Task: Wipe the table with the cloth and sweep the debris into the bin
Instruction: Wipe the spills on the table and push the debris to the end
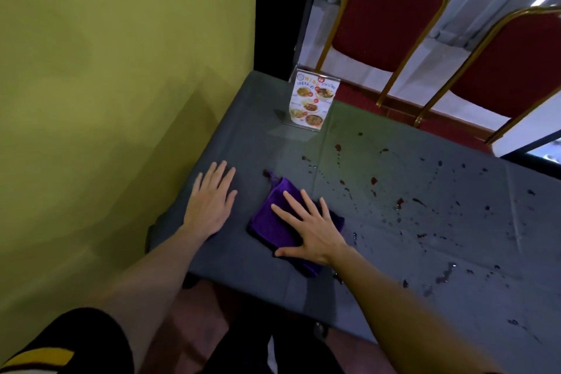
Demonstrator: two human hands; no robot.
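A yellow-green wall (106,70) fills the left side, and the grey table (379,267) runs right up against it. Nearest the wall, the left hand (209,203) lies flat on the tabletop, palm down, fingers straight and slightly spread, holding nothing. Just beside it, to the right, sits the folded purple cloth (270,222), with a corner tag sticking out at its far end. The right hand (312,231) presses down on the cloth, fingers straight and fanned out, thumb stretched along the near edge; it presses rather than grips.

Further back, near the table's far edge, stands a clear acrylic menu stand (312,100) with photos of dishes; its heading and small print are too blurred to read. To the right of the cloth, dark reddish-brown splatters and crumbs (400,203) are scattered across the tabletop, well out toward the right edge, with some wet-looking smears among them. Behind the table stand two red-upholstered chairs (391,12) with gold frames.
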